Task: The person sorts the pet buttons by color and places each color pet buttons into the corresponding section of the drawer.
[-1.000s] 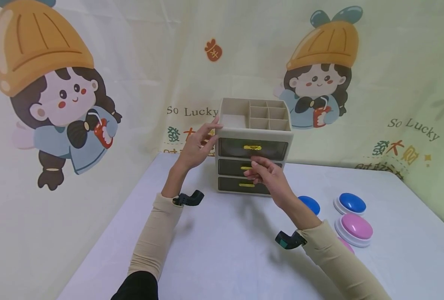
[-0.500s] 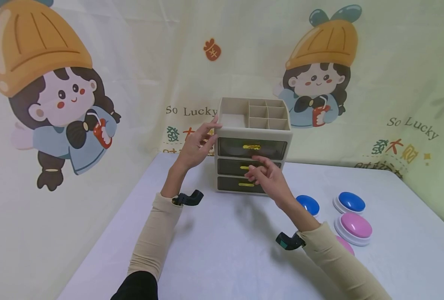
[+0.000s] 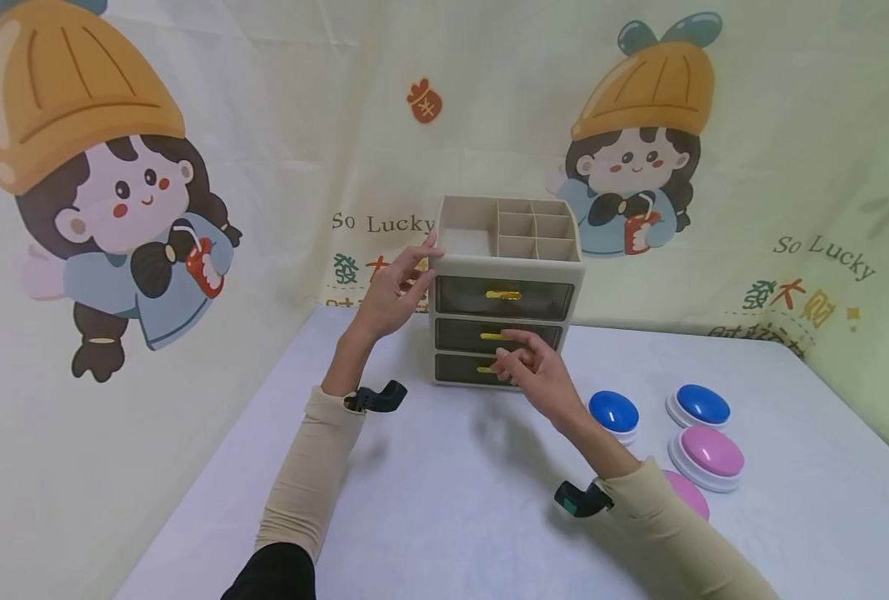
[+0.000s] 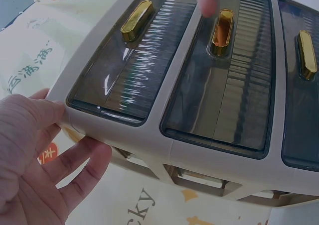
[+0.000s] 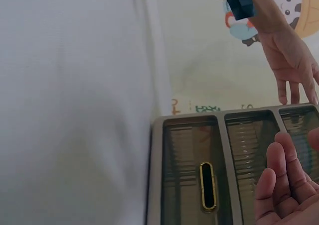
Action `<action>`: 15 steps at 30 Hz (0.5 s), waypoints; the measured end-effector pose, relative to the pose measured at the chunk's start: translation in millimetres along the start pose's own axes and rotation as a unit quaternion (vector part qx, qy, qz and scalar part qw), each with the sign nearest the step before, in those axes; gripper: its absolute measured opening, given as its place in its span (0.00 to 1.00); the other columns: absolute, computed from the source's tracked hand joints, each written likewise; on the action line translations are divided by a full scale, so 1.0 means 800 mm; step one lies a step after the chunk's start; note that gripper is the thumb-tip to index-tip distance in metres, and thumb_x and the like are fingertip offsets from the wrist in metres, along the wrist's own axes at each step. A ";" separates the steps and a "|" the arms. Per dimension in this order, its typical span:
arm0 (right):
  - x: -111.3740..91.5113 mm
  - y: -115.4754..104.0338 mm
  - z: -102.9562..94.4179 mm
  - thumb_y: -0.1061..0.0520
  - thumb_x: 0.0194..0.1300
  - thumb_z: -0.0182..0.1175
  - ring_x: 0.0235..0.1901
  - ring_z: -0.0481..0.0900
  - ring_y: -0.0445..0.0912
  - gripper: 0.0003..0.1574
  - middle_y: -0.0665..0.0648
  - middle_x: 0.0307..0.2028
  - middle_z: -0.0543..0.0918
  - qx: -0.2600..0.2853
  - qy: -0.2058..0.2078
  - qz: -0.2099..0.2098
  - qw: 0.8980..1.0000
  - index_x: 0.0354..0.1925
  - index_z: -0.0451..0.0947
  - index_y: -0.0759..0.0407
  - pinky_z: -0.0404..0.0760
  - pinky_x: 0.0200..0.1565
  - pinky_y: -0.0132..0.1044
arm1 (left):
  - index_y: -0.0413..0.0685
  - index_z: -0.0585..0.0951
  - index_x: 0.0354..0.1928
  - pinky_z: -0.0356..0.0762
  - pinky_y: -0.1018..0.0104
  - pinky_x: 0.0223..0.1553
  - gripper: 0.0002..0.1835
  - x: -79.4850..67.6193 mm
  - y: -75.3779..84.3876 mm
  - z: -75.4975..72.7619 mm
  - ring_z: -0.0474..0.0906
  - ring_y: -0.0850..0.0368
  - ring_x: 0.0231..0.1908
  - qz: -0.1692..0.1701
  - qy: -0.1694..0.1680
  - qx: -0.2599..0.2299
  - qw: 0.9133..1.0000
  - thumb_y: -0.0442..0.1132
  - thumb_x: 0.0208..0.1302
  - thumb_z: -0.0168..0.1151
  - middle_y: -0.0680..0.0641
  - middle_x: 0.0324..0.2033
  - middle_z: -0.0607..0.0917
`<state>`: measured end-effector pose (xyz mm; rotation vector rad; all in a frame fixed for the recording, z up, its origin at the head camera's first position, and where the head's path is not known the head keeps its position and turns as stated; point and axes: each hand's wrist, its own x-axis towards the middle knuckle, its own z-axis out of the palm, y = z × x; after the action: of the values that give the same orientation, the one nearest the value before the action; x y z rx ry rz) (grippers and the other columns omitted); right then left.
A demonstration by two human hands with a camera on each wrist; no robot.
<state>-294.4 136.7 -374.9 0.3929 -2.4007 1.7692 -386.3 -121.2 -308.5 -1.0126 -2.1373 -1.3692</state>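
Observation:
A beige desktop drawer organizer (image 3: pixel 509 267) stands upright on the table, its top divided into compartments. Below them are a top drawer (image 3: pixel 451 297), a middle drawer (image 3: pixel 459 335) and a bottom drawer (image 3: pixel 455 367), all dark, see-through and pushed in, with gold handles. My left hand (image 3: pixel 388 293) grips the organizer's left side edge, thumb at the front corner and other fingers spread along the side. My right hand (image 3: pixel 543 373) is in front of the lower drawers with its index finger extended. In the left wrist view, that fingertip (image 4: pixel 207 0) is beside the middle handle (image 4: pixel 223 33).
To the right on the white table (image 3: pixel 414 500) are two blue domed buttons on white bases, one nearer (image 3: pixel 613 412) and one farther (image 3: pixel 702 404). A pink button (image 3: pixel 712 454) sits close by, and another pink one (image 3: pixel 686 496) is partly behind the right forearm. A printed cloth (image 3: pixel 489 100) hangs behind.
My right hand has moved down from the top drawer's lower edge to the middle drawer's handle. My left hand keeps its place on the organizer's side, and the drawers have not moved.

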 end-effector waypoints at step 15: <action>-0.003 0.019 0.007 0.47 0.77 0.59 0.49 0.85 0.61 0.30 0.61 0.43 0.89 0.028 -0.024 0.045 0.998 0.68 0.69 0.60 0.83 0.45 0.34 | 0.53 0.76 0.67 0.83 0.52 0.49 0.19 -0.001 0.000 -0.001 0.83 0.46 0.55 0.000 0.000 0.009 1.000 0.38 0.78 0.55 0.60 0.76 0.64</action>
<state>-296.3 136.4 -391.4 0.3444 -2.4420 1.8892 -385.4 -122.2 -308.9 -1.0051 -2.1456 -1.3483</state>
